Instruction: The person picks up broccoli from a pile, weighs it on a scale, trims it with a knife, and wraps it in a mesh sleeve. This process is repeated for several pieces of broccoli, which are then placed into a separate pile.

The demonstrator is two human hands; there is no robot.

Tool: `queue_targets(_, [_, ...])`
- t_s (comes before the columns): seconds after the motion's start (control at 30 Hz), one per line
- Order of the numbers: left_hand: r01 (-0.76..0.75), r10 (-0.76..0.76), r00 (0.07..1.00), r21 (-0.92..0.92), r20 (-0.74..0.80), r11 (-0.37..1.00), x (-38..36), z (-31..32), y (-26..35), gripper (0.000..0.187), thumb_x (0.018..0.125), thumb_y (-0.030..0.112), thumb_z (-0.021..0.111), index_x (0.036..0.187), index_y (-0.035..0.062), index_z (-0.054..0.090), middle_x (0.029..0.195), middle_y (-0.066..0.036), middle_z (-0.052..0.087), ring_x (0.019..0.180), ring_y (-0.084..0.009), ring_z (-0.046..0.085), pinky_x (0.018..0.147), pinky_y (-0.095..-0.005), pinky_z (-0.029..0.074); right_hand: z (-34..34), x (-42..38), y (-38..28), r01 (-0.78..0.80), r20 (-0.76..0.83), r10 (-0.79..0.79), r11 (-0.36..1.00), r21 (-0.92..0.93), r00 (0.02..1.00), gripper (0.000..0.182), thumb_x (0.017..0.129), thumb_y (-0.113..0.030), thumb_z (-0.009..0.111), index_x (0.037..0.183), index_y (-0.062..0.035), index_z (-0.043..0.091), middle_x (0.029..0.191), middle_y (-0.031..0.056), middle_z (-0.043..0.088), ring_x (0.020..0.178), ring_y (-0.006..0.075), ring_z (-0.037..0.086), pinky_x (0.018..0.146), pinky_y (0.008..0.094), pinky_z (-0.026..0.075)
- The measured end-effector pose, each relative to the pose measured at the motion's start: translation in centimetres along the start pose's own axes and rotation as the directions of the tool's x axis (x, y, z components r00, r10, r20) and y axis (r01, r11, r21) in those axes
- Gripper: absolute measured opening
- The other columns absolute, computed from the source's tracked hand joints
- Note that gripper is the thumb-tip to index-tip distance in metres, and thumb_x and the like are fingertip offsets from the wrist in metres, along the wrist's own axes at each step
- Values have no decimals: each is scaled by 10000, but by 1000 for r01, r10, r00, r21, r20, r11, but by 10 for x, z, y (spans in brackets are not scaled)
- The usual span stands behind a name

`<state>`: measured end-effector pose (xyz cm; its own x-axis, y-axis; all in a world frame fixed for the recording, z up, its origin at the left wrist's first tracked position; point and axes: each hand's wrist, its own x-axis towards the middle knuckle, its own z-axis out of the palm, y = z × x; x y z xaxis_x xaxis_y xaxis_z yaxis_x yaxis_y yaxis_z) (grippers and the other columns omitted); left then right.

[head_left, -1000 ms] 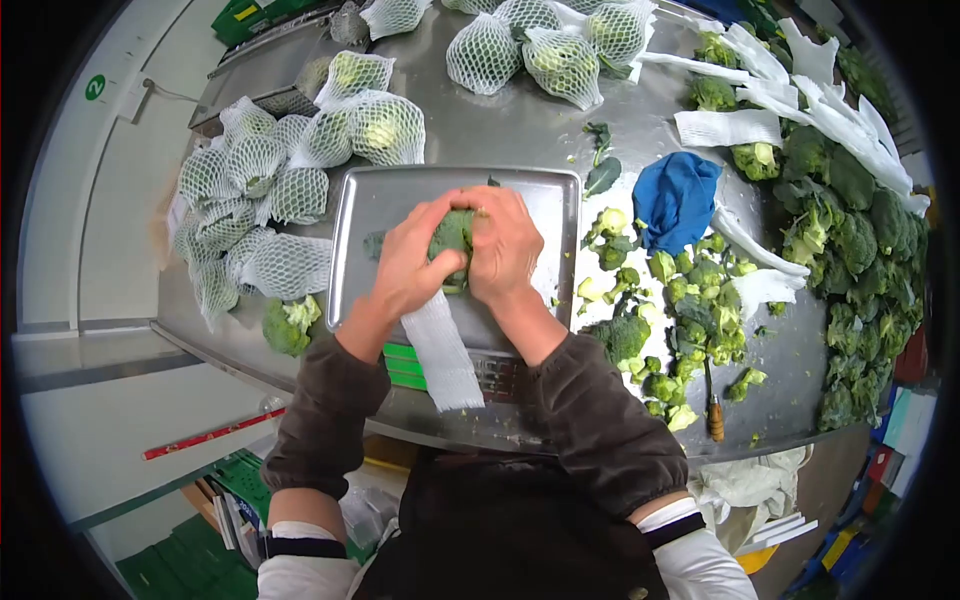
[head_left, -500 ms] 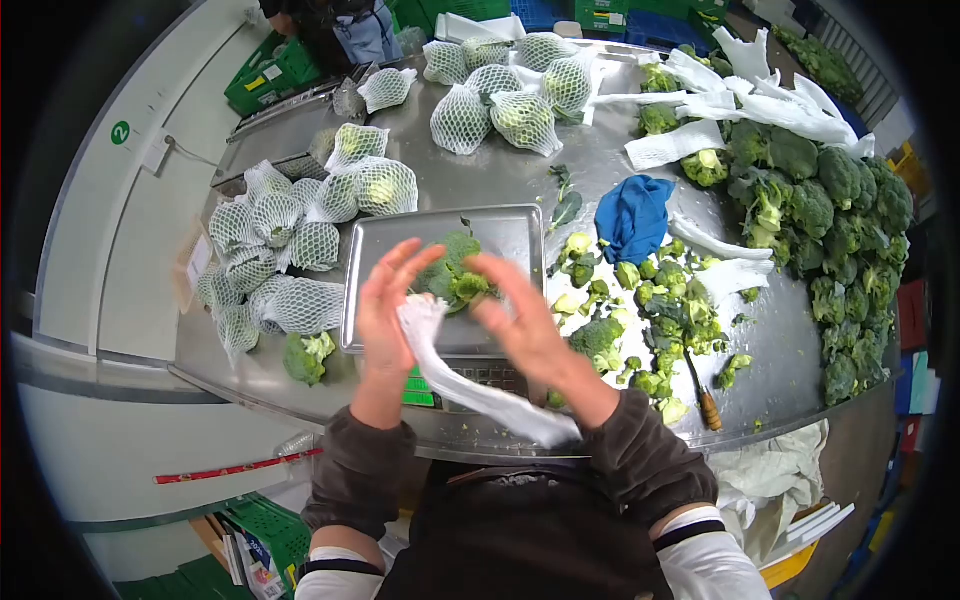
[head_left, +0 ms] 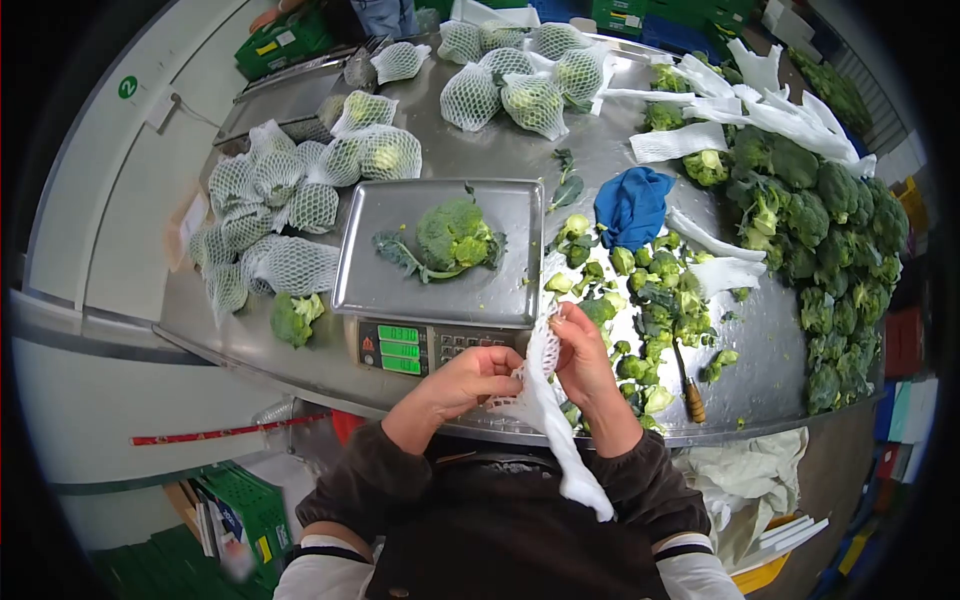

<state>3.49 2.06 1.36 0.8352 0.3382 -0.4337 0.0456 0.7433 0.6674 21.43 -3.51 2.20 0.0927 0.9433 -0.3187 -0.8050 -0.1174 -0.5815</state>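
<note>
A white foam net sleeve (head_left: 548, 400) hangs between my hands at the table's front edge, its lower end over my apron. My left hand (head_left: 468, 380) pinches its opened mesh from the left. On the right, my right hand (head_left: 585, 350) has its fingers closed on the sleeve's upper edge. Above them a broccoli head (head_left: 452, 236) with a leafy stem lies on the metal tray (head_left: 360, 290) of a scale. The scale's green display (head_left: 400, 350) is lit, left of my hands. Neither hand touches the broccoli.
Net-wrapped heads (head_left: 275, 180) lie left and at the back. Trimmed florets (head_left: 650, 300), a blue cloth (head_left: 633, 207) and a wooden-handled knife (head_left: 694, 400) are on the right. Beyond them is a large broccoli pile (head_left: 800, 220) with white sleeves (head_left: 790, 110) on top. One loose broccoli (head_left: 295, 318) lies left of the scale.
Both hands have moved down from over the tray to its front right. The sleeve's mesh is now spread between my fingers. The broccoli and display have come into clear view.
</note>
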Motion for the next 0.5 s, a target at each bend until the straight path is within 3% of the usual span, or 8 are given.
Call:
queue_targets(0.13, [-290,288,951,1,-110,957,-20,-16,20,187,802,-46,584,975,10,540,922,-103,628,818,-159,618,765,-287,502,-6,-5,21,5,-133,-23,991,-135,991,86,870,-98,548,947,-59,538,822,11,620,719,82,601,648,238,499])
queue_targets(0.17, [-490,458,859,-107,-227,865,-16,-10,23,150,834,-30,545,975,12,519,912,-106,621,826,-187,621,763,-321,512,-4,-7,21,-107,-58,100,985,-132,993,170,876,-109,549,1030,-37,548,900,35,633,764,100,613,678,239,505])
queue_targets(0.2, [-491,458,858,-112,-231,864,-16,-13,26,150,834,-30,545,975,12,519,912,-106,621,826,-187,621,763,-321,512,-1,-10,25,-112,-60,105,984,-136,993,170,876,-109,549,1030,-37,548,900,35,633,764,100,613,678,239,505])
queue_targets(0.27, [-533,431,844,-410,-319,740,-20,-21,30,113,878,44,498,987,18,500,913,-97,613,841,-212,618,782,-346,513,13,-17,32,-486,-21,491,867,110,871,282,875,-137,569,1125,-9,537,991,66,630,824,126,622,719,260,516])
queue_targets(0.33, [-410,355,912,-501,-206,762,-23,-26,10,245,876,118,479,1089,-2,497,989,-100,606,912,-219,605,858,-368,488,2,-13,31,-469,249,485,874,-123,838,314,890,-214,564,1104,15,559,1033,93,624,866,153,623,766,291,523])
queue_targets(0.4, [-87,53,996,-604,-74,792,-30,-14,-4,343,885,127,478,1203,-2,472,1075,-111,598,979,-220,596,891,-354,476,7,3,9,-363,256,422,898,-249,870,295,905,-227,537,1068,18,570,1031,104,624,906,159,613,801,301,508])
queue_targets(0.47, [-141,71,985,-508,-156,850,-38,5,-3,412,889,139,493,1274,2,439,1169,-131,567,1030,-204,579,909,-332,471,10,16,3,-168,238,181,983,-72,954,298,914,-229,520,1062,26,568,976,112,642,864,182,632,801,312,511])
queue_targets(0.5, [-30,-107,976,-604,-190,797,-38,-5,-22,387,897,143,501,1252,-4,458,1078,-119,612,908,-183,617,815,-309,506,13,19,4,-190,205,190,982,-19,960,298,906,-212,528,1081,27,563,963,106,646,833,179,637,783,309,516])
